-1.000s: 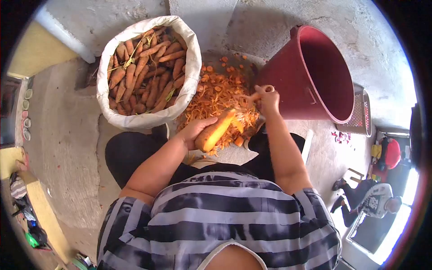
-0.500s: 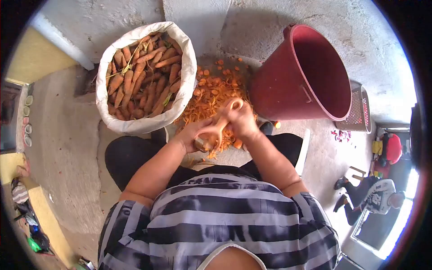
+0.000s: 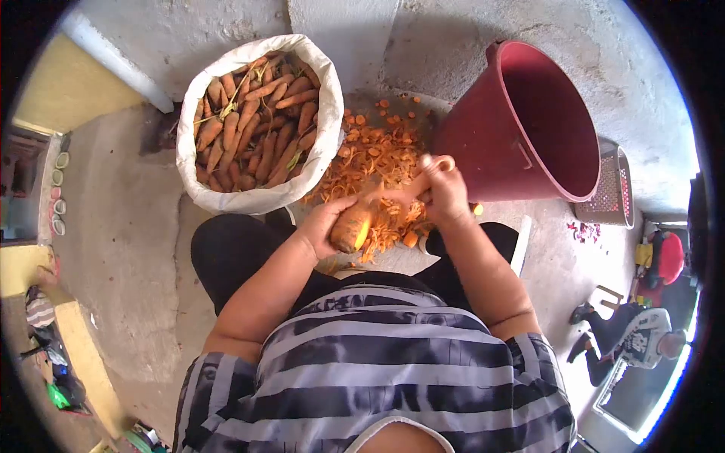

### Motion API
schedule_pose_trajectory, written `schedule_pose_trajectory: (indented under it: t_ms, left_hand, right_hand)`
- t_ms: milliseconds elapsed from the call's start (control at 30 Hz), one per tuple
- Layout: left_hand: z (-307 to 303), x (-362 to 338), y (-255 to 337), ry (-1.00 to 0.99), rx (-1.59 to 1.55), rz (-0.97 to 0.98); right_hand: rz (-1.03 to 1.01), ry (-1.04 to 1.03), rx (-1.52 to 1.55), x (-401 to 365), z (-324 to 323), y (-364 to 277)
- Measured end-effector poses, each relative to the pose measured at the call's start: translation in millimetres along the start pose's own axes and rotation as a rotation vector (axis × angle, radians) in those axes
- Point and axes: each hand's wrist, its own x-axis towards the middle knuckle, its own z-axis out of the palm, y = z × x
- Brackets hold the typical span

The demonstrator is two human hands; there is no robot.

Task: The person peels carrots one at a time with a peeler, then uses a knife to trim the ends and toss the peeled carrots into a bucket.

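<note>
Head view: your left hand (image 3: 326, 226) is closed around the carrot (image 3: 353, 229), held over the peelings (image 3: 377, 155) on the floor. The carrot's long axis runs from that palm up and rightward toward your right hand (image 3: 445, 198), which grips the peeler (image 3: 420, 181). The peeler's head meets the carrot's far end. Sack (image 3: 242, 200) to your left, bucket (image 3: 476, 143) to your right.

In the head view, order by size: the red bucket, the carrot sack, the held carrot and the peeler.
1. Red bucket and carrot sack: look alike, unranked.
2. Held carrot and peeler: far smaller; the carrot is end-on to the camera, so unsure.
</note>
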Motion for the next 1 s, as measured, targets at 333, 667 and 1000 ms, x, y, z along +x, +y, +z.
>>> schedule_pose_trajectory:
  t_ms: [333, 667, 1000]
  left_hand:
    - [-15.2, 24.2, -8.0, -0.107, -0.020, -0.057]
    - [-16.6, 22.5, 2.1, -0.013, 0.071, -0.085]
    - [-14.3, 26.7, 3.5, -0.154, 0.190, -0.038]
  right_hand:
    - [0.181, -0.140, 0.040, 0.2, 32.2, 15.7]
    - [-0.168, 0.441, -0.218, 104.6, -69.7, 5.4]
    - [0.081, -0.055, -0.246, 6.6, 37.7, 13.5]
